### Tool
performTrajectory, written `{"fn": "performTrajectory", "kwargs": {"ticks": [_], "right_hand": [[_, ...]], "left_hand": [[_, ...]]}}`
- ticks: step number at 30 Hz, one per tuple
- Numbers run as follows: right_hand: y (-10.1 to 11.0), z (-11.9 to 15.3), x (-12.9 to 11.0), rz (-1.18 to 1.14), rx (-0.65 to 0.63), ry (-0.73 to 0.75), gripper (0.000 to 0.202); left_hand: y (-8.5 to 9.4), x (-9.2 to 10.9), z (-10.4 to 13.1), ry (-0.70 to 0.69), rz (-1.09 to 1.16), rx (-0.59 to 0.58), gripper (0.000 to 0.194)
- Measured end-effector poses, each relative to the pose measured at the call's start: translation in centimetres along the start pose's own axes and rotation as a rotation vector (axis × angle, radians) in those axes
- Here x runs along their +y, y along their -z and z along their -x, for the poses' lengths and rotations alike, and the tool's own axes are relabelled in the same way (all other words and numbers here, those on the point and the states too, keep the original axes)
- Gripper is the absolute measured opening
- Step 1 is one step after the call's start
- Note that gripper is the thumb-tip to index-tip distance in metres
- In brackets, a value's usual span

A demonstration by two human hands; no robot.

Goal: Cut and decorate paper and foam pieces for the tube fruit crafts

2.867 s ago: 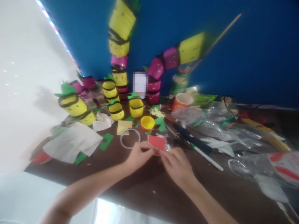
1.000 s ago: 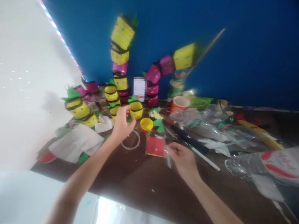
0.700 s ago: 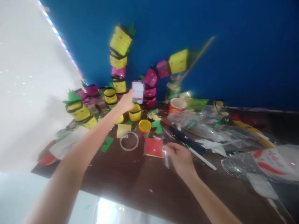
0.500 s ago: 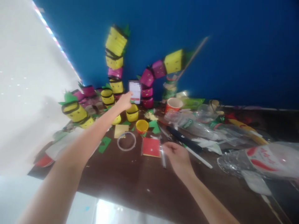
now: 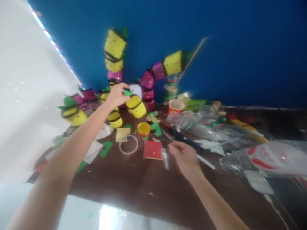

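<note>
My left hand [image 5: 117, 95] reaches far forward, its fingers closed at the green leafy top of a yellow pineapple-shaped craft cup [image 5: 136, 107], which leans to one side. Behind that cup stands a phone [image 5: 136, 90] with a lit screen, partly covered. My right hand [image 5: 184, 156] is low over the table with curled fingers pressed together; what they hold, if anything, is hidden. Just left of it lie a clear pen [image 5: 165, 159] and a red square pad [image 5: 153, 150]. A dark-handled tool [image 5: 188, 142] and a white stick-like piece [image 5: 206, 162] lie beyond it.
A tape roll [image 5: 128, 144], a small yellow cup [image 5: 144, 129] and green paper scraps [image 5: 106, 149] lie mid-table. Yellow and purple craft chains [image 5: 114, 44] stand against the blue wall. Plastic bottles [image 5: 268, 157] and an orange-red paper cup [image 5: 176, 106] crowd the right.
My left hand has left the phone screen and taken hold of the yellow pineapple cup, which is now raised and tilted before the phone. My right hand has shifted slightly off the pen.
</note>
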State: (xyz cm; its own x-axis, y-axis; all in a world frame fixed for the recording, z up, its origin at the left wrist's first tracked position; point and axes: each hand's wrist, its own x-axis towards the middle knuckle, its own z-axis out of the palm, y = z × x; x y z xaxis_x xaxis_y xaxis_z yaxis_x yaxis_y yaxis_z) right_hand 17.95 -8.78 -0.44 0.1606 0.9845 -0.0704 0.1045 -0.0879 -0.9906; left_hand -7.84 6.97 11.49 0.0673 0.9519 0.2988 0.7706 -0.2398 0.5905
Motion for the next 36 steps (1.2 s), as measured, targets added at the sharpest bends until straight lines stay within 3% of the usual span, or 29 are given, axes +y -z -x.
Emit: {"fn": "performTrajectory", "kwargs": {"ticks": [5, 13, 17, 25, 36], "right_hand": [[0.3, 0.4, -1.0, 0.010, -0.008, 0.063, 0.017], [0.6, 1.4, -1.6, 0.202, 0.045, 0.403, 0.012], [0.4, 1.4, -1.5, 0.295, 0.091, 0.497, 0.009], [0.3, 0.6, -0.7, 0.301, 0.079, 0.509, 0.008], [0.4, 0.5, -0.4, 0.310, 0.038, 0.498, 0.009]], "left_hand": [[-1.4, 2.7, 2.1, 0.085, 0.181, -0.208, 0.037], [-4.3, 5.4, 4.0, -0.086, 0.225, -0.373, 0.032], [-5.1, 6.3, 4.6, -0.119, 0.245, -0.414, 0.032], [-6.4, 7.0, 5.2, -0.086, 0.267, -0.510, 0.035], [-6.2, 7.9, 5.4, -0.067, 0.200, -0.568, 0.037]]}}
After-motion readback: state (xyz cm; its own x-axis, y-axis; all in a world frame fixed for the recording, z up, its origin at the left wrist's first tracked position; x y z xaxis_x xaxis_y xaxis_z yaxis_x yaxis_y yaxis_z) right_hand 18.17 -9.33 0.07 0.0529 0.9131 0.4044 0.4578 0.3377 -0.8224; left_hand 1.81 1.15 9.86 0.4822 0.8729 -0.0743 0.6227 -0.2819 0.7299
